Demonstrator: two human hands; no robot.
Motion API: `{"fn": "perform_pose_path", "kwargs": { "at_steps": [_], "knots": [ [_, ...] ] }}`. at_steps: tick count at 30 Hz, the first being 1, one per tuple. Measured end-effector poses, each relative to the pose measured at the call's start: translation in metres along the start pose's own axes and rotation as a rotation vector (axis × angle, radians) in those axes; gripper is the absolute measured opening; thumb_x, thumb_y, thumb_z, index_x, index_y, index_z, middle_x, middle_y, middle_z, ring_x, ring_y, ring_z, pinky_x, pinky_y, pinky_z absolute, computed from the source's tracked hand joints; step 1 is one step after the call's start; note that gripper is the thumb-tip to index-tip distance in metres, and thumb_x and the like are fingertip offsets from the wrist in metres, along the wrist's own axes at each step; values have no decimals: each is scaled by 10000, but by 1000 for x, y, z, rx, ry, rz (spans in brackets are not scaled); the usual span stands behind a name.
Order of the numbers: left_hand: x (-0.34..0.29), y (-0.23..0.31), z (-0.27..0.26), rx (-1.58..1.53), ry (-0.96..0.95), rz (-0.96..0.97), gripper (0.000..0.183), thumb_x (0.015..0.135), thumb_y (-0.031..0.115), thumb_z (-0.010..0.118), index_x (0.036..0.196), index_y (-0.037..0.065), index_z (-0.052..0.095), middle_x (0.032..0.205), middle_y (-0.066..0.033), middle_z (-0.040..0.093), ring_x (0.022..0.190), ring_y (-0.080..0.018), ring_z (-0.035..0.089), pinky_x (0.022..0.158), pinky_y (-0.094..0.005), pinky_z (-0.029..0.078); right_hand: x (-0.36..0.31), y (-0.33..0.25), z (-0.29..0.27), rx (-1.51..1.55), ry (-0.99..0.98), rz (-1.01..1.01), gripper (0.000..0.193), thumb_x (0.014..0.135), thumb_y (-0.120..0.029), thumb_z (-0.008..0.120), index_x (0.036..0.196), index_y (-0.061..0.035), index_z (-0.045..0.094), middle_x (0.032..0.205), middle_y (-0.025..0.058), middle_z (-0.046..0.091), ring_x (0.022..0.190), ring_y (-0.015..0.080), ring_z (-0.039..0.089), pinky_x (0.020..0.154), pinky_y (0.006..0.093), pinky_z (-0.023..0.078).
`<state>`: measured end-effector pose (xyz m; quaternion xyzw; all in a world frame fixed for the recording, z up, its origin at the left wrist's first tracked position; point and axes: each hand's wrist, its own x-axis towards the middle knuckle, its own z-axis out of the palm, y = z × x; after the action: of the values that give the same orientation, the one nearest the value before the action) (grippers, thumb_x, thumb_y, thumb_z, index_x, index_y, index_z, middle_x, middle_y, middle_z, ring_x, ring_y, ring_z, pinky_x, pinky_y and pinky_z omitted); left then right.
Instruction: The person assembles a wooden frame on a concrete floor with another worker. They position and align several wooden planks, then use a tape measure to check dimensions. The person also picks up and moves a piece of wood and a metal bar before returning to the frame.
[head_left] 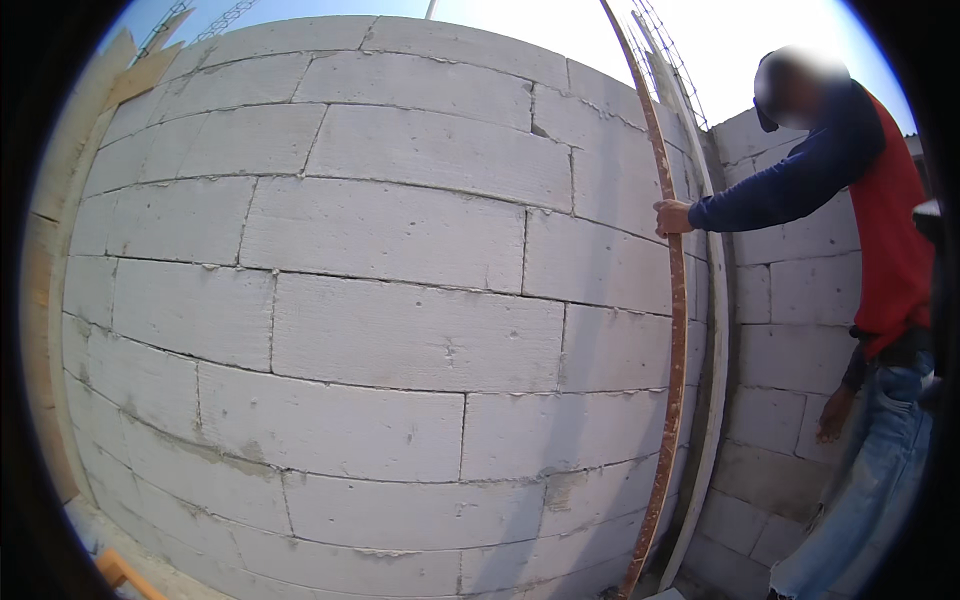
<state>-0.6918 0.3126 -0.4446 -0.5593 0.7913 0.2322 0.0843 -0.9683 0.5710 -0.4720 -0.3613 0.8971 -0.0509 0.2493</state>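
Neither my left hand nor my right hand is in view. In front of me rises a wall of large pale grey blocks [420, 330] with thin joints. A co-worker [890, 230] in a red and dark blue top and jeans stands at the right. One hand of that person [674, 218] is closed around a long, narrow reddish-brown bar [679, 310], held upright close to the wall. The bar runs from above the wall's top almost to its foot. The co-worker's other hand [834, 415] hangs down beside the leg.
Behind the bar, a pale upright strip [718, 330] stands near the corner. A second block wall [800, 290] meets the first there. Steel bar cages [672, 50] rise above the corner. Boards [145, 76] line the left end; an orange object [126, 576] lies at lower left.
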Motion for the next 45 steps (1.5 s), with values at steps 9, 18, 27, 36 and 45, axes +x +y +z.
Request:
{"fn": "perform_pose_path", "kwargs": {
  "at_steps": [9,18,27,36,45],
  "knots": [
    [-24,-39,7,-74,-6,-137,1395,534,630,843,1557,134,35,1559,-330,62,1437,-527,73,1059,-765,77,6,5,19,-39,-153,-31,717,755,-587,699,1276,-114,565,1240,228,536,1159,358,545,917,543,481],
    [-39,-56,57,-174,-100,-270,1405,518,629,858,1562,169,39,1567,-320,54,1445,-523,-2,1048,-772,36,-10,32,37,-169,-103,-34,757,694,-609,740,1189,-49,623,1097,242,600,1045,368,601,907,450,500],
    [-35,-49,45,-128,-163,-285,1415,547,574,878,1557,199,-39,1562,-320,54,1442,-530,-6,1060,-762,73,-20,25,36,-28,14,-15,650,718,-482,768,1182,-52,621,1080,220,580,1008,379,589,882,464,502],
    [-29,-49,44,-163,-192,-293,1444,532,531,908,1555,202,-56,1548,-348,35,1425,-561,-25,1058,-759,108,-21,29,48,-55,58,-23,668,736,-453,757,1268,-87,586,1138,185,545,1090,361,541,903,476,488],
    [-32,-53,50,-288,-91,-221,1468,495,544,919,1559,189,-28,1546,-347,32,1421,-564,-55,1052,-762,124,-18,33,48,-42,37,-49,616,732,-394,776,1237,-88,601,1117,182,538,1061,356,533,898,461,481]
  ]
}}
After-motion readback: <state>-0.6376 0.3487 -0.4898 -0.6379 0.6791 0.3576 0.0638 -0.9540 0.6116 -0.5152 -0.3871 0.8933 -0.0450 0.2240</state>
